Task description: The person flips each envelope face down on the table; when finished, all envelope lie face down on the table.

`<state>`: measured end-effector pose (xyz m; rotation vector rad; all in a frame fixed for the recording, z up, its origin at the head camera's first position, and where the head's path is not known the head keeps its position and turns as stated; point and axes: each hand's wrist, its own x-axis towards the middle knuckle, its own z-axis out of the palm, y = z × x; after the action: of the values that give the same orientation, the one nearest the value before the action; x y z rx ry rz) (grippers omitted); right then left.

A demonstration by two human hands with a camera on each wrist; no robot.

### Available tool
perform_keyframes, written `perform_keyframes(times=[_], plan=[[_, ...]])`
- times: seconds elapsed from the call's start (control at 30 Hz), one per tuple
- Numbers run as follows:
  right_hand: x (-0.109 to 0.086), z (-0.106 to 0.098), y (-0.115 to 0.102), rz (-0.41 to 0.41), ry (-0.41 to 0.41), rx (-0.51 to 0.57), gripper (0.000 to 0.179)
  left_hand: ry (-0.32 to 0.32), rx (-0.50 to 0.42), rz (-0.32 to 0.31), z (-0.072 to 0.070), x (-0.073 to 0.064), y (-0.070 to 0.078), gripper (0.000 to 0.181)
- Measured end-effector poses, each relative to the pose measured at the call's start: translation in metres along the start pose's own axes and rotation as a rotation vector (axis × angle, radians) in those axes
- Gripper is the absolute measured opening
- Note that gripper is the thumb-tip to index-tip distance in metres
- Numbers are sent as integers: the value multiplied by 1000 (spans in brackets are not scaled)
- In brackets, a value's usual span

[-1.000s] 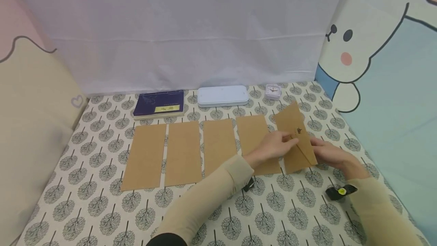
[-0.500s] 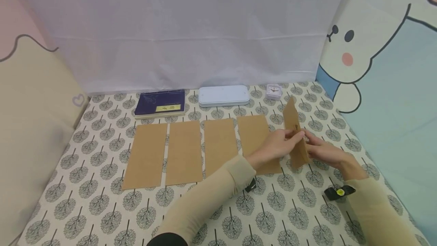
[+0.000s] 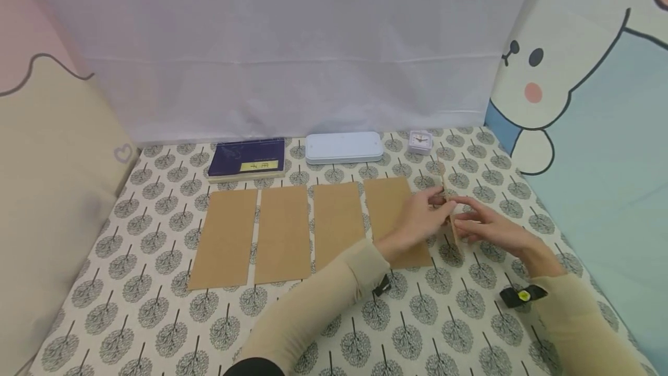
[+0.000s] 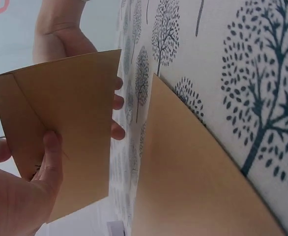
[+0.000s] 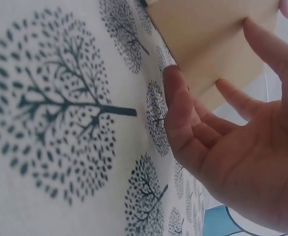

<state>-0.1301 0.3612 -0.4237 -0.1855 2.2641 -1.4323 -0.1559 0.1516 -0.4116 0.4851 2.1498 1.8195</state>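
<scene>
A brown kraft-paper envelope [image 3: 453,234] is held up at the right of the table, edge-on in the head view. My left hand [image 3: 421,214] pinches its side, thumb on the face with the flap and a small dark print. That flap face of the envelope [image 4: 85,108] shows in the left wrist view. From the other side my right hand [image 3: 493,231] touches the envelope. The right wrist view has two fingertips of the right hand [image 5: 252,157] against the plain back of the envelope [image 5: 208,44], with other fingers bent by its lower edge.
Several flat brown paper rectangles lie in a row, the nearest one [image 3: 388,202] partly under the left forearm. Along the back stand a dark blue book [image 3: 224,156], a pale blue case [image 3: 344,147] and a small lilac clock [image 3: 420,141]. A tree-patterned cloth [image 3: 313,329] covers the table.
The envelope has turned from showing its flap face, leaning, to edge-on in the head view. The right hand's fingers have moved up against its back; the left hand keeps its pinch.
</scene>
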Motion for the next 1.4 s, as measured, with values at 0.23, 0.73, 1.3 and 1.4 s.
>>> perform_keyframes(times=[0.23,0.73,1.3,1.4], plan=[[-2,0,-4,5,66,-113,63,87,-16,-12,-5,3,-6,57],[1,-1,0,58,170,-397,73,-22,237,-141,-6,5,-18,75],[7,3,5,11,221,-485,76,-159,404,-274,-8,7,-26,25],[7,4,7,10,229,-511,76,-167,425,-294,-8,6,-26,27]])
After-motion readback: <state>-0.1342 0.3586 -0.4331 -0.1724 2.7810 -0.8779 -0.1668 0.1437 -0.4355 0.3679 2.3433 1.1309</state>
